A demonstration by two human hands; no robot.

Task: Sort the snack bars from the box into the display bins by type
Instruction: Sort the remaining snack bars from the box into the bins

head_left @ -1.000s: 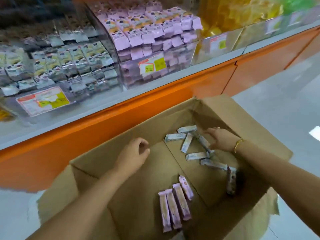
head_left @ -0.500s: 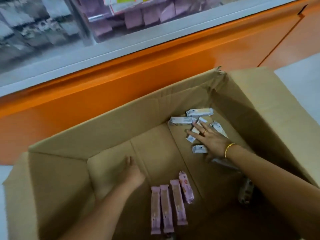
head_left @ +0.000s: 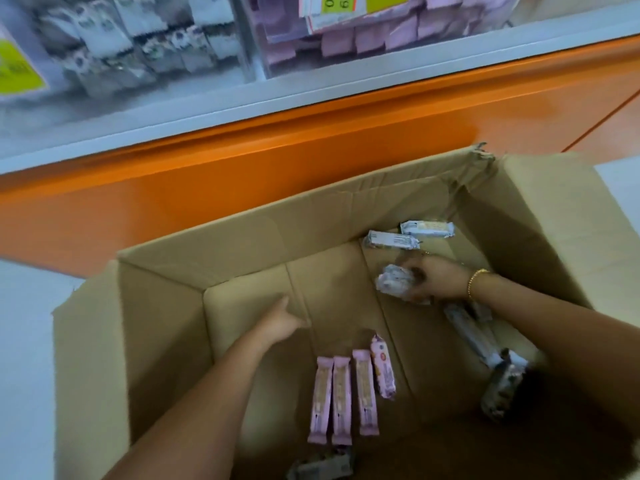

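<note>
Both arms reach into an open cardboard box (head_left: 166, 334). My right hand (head_left: 434, 277) grips a bunch of grey-white snack bars (head_left: 393, 284) near the box's far right corner. Two more grey-white bars (head_left: 393, 240) lie beyond it against the far wall. My left hand (head_left: 282, 318) rests flat, fingers straight, on the box floor and holds nothing. Several pink bars (head_left: 341, 398) lie side by side on the floor near me. More grey bars (head_left: 474, 336) lie under my right forearm, partly hidden.
An orange counter front (head_left: 242, 168) stands just behind the box. Above it, clear display bins hold grey bars (head_left: 114, 46) on the left and pink bars (head_left: 363, 39) on the right, with price cards. White floor shows at the far left and right.
My right hand has gathered grey-white bars that lay loose on the box floor and now grips them. My left hand slid further along the floor. The view dropped closer into the box.
</note>
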